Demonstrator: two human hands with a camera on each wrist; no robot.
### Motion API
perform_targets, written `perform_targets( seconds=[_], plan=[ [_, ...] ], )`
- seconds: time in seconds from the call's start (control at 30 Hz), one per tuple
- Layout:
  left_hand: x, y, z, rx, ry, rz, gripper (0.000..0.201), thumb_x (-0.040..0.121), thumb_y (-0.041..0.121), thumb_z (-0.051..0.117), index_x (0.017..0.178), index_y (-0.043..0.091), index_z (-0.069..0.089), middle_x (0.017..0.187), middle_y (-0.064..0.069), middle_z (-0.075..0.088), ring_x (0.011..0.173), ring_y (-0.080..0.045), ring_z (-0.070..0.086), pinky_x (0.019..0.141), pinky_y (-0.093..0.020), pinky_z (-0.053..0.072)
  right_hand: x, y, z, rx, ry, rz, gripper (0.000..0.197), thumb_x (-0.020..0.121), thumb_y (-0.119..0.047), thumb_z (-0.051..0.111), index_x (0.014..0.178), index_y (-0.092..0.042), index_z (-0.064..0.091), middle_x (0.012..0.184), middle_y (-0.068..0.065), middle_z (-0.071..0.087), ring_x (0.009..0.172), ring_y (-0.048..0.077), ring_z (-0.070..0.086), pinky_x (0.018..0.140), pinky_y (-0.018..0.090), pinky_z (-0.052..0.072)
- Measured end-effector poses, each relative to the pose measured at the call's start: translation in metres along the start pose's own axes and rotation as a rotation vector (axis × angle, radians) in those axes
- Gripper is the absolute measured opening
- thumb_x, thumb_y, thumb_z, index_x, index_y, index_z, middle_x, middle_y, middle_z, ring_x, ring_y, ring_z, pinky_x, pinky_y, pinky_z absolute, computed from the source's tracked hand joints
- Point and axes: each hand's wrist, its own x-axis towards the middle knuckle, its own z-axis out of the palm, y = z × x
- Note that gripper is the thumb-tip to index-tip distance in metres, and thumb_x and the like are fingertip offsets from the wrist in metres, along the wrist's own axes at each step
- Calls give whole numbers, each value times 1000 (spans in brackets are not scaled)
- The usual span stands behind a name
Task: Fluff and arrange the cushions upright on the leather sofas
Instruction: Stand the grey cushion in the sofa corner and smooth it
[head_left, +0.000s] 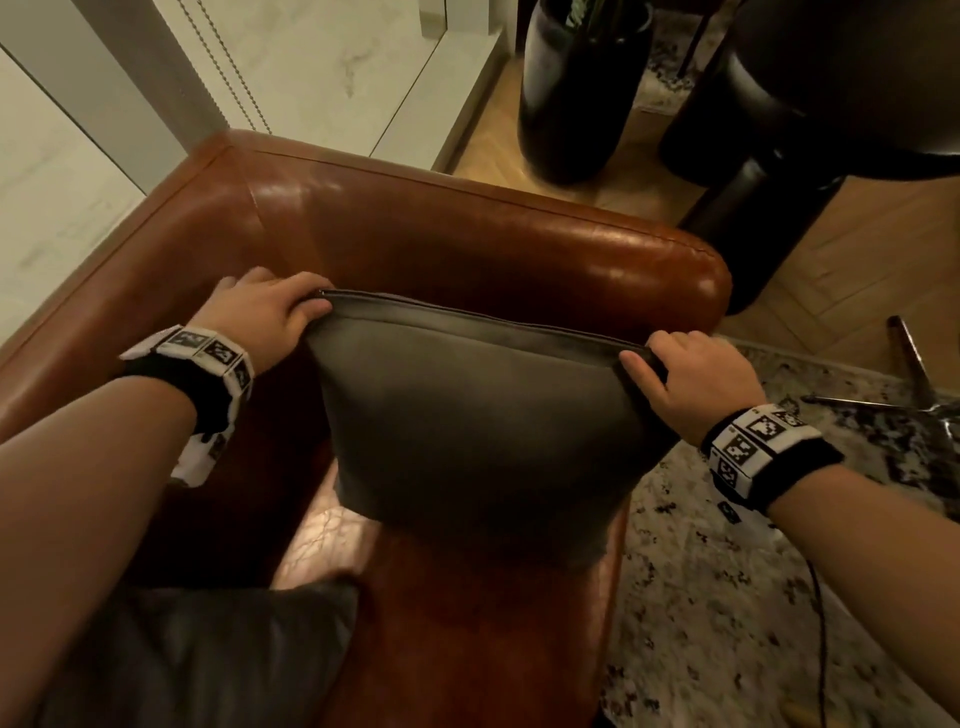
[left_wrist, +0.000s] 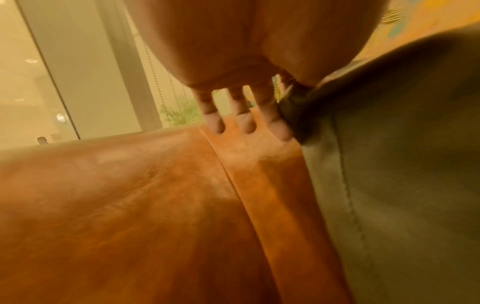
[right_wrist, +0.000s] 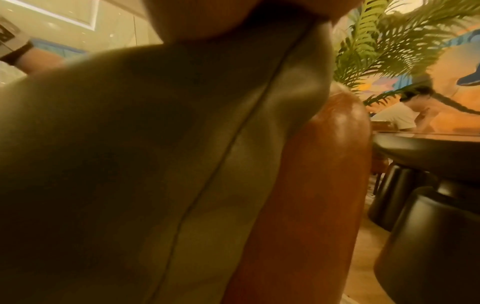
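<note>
While both hands grip its top seam, the grey cushion (head_left: 478, 415) stands upright on the seat of the brown leather sofa (head_left: 467, 228), its bottom edge on the seat at 6 o'clock, its top edge near the backrest at 12. Left hand (head_left: 265, 312) pinches the top-left corner, roughly 10 o'clock from the cushion centre; thumb on the near face, fingers curled behind. In the left wrist view three fingers (left_wrist: 244, 121) hang straight in front of the backrest leather while the corner sits clamped just right of them. Right hand (head_left: 696, 379) holds the top-right corner at about 2 o'clock, thumb lying along the seam, fingers wrapped over the back. Right wrist view is mostly filled by the cushion's side panel and stitch line; finger detail there is hidden, so the grip is read from the head view only. Second dark cushion (head_left: 208, 654) lies at 7 o'clock on the seat, partly under the left forearm. Black planter (head_left: 576, 104) stands on the wood floor at 1 o'clock behind the sofa; speckled rug (head_left: 753, 597) at 4 o'clock.
</note>
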Motion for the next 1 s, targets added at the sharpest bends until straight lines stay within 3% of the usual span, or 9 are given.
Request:
perform_targets(
  seconds=[0.1, 0.23, 0.33, 0.4, 0.47, 0.63, 0.77, 0.87, 1.0],
  plan=[
    [5, 3, 4, -208, 70, -126, 29, 96, 49, 44, 121, 40, 55, 109, -17, 59, 109, -42, 53, 102, -52, 41, 5, -5, 3, -2, 52, -25, 57, 98, -58, 17, 85, -17, 54, 76, 2, 58, 74, 26, 57, 69, 37, 41],
    [6, 5, 12, -385, 82, -199, 31, 94, 53, 45, 121, 42, 53, 113, -11, 60, 105, -35, 57, 99, -41, 44, 4, 1, -7, 165, 56, 44, 47, 100, -51, 27, 97, -19, 62, 89, -2, 62, 88, 23, 56, 79, 38, 41],
    [-7, -2, 26, -804, 146, -322, 34, 102, 43, 38, 133, 32, 49, 111, 1, 59, 102, -20, 54, 94, -36, 42, -24, 19, -12, 751, 190, 450, 39, 101, -47, 38, 119, -22, 62, 119, -4, 63, 112, 17, 57, 98, 39, 44],
    [-17, -10, 40, -970, 137, -434, 37, 100, 49, 37, 124, 30, 58, 104, 2, 63, 101, -21, 56, 95, -40, 47, -47, 19, -4, 1326, 208, 812, 42, 97, -54, 43, 117, -23, 64, 118, -1, 68, 115, 19, 61, 97, 40, 50],
    [-20, -16, 57, -1059, 77, -441, 45, 88, 60, 44, 120, 36, 63, 109, 0, 69, 103, -21, 60, 101, -45, 45, -63, 11, 11, 1690, 209, 962, 36, 100, -43, 43, 120, -19, 63, 114, -1, 72, 114, 21, 64, 89, 34, 57],
    [-15, 10, 51, -1185, 234, -518, 18, 94, 40, 58, 103, 28, 70, 75, 9, 67, 56, -2, 56, 59, -24, 46, -61, -13, 28, 1629, 429, 1042, 39, 83, -36, 65, 117, -15, 66, 115, 6, 70, 108, 20, 67, 79, 26, 57],
    [-13, 13, 49, -1238, 347, -551, 19, 96, 23, 61, 111, 15, 68, 85, 6, 67, 79, -13, 63, 76, -27, 52, -56, -15, 30, 1562, 532, 1084, 6, 89, -27, 68, 94, -23, 69, 102, 4, 70, 103, 19, 67, 75, 23, 56],
    [-17, 11, 51, -1306, 278, -528, 15, 98, 21, 55, 109, 21, 66, 93, 4, 69, 86, -16, 65, 73, -28, 52, -60, -11, 30, 1614, 525, 995, 52, 54, -50, 77, 98, -23, 69, 106, 6, 71, 99, 16, 69, 74, 24, 57],
    [-25, 15, 61, -1334, 245, -492, 20, 97, 13, 55, 102, 30, 63, 110, -2, 69, 102, -22, 67, 93, -38, 54, -67, -10, 38, 1670, 514, 953, 60, 48, -49, 80, 102, -26, 67, 102, -1, 73, 96, 14, 71, 77, 27, 58]
  ],
)
